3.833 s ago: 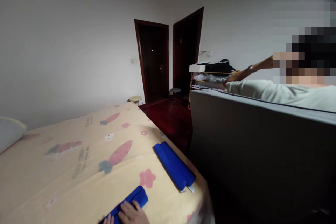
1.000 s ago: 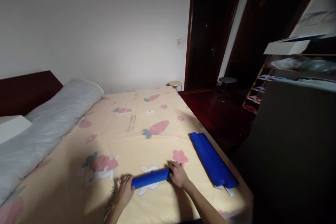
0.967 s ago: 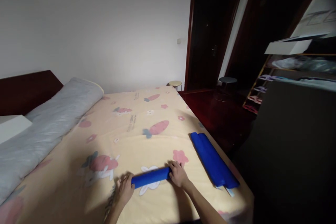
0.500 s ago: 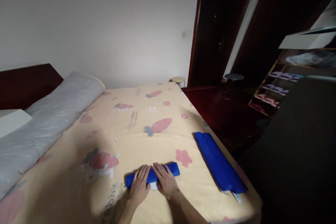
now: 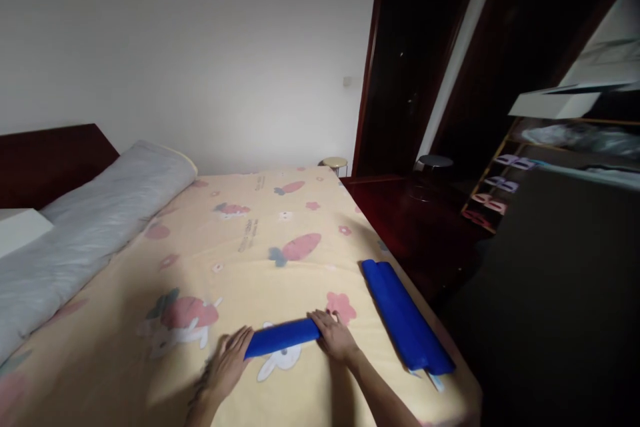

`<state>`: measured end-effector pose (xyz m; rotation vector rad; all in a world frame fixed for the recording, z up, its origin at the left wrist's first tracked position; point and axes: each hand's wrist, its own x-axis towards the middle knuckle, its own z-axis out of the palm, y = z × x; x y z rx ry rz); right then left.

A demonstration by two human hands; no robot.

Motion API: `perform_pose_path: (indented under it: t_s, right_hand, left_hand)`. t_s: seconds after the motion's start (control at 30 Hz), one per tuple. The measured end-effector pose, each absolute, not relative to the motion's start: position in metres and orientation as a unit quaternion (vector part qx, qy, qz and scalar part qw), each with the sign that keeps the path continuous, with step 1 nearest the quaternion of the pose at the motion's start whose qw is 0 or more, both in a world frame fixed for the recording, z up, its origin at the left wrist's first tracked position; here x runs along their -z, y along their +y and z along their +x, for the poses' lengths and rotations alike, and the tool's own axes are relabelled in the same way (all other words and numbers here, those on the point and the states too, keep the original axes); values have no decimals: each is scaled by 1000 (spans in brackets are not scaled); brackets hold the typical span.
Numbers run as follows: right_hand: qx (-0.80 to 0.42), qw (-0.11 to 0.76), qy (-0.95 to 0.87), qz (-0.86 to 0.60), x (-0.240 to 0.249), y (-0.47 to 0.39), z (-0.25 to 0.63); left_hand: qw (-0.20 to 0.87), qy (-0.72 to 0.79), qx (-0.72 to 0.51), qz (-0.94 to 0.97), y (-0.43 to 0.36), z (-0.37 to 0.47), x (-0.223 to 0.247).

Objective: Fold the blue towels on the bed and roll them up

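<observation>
A narrow folded bundle of blue fabric (image 5: 285,336) lies flat on the patterned bedsheet (image 5: 240,293), close in front of me. My left hand (image 5: 231,357) rests over its left end, fingers stretched out together. Across the right end lies my right hand (image 5: 334,335), palm down, its fingers extended and slightly bent. Both thumbs are mostly hidden. To the right, near the bed's edge, a second, longer folded piece of blue fabric (image 5: 407,320) lies by itself, a pale tag (image 5: 436,381) sticking out of its near end.
A grey pillow or bedding roll (image 5: 115,200) runs along the left beside the dark headboard (image 5: 50,163). Two stools (image 5: 335,162) stand beyond the bed. On the right are a shoe rack (image 5: 493,187) with slippers and a large dark object (image 5: 555,293).
My hands have slid apart from the middle of the near blue bundle to its two ends. The bundle's middle now shows. The view has shifted slightly.
</observation>
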<state>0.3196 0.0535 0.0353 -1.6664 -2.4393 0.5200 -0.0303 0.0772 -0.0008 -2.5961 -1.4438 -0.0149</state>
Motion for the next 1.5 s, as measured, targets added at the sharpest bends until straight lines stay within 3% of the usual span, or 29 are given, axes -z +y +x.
perform_pose_path:
  t_s: [0.13, 0.3, 0.43, 0.53, 0.77, 1.0, 1.17, 1.33, 1.5]
  right_hand:
    - [-148, 62, -828, -538, -83, 48, 326]
    - [-120, 60, -864, -485, -177, 37, 333]
    - [-96, 65, -896, -429, -265, 20, 319]
    - [-28, 39, -920, -388, -308, -4, 300]
    - [31, -35, -924, -379, -300, -41, 288]
    - [30, -26, -909, -415, -317, -43, 309]
    - [-5, -41, -895, -443, -317, -52, 329]
    - [-20, -2, -867, -498, -332, -59, 377]
    - [-6, -35, -840, -541, -315, -56, 412]
  left_hand:
    - [58, -504, -7, -862, 72, -38, -20]
    - [-61, -537, 9, -841, 45, -36, -39]
    - [-144, -576, 62, -802, 14, 12, -22]
    - [-150, -588, 131, -784, -12, 70, 1]
    - [-160, -645, 131, -736, -55, 142, 27]
    - [-135, -629, 144, -752, -52, 158, 28]
    - [-104, -609, 134, -775, -70, 153, 51]
    - [-11, -526, 216, -823, -80, 125, 69]
    - [38, -497, 233, -835, -83, 114, 71]
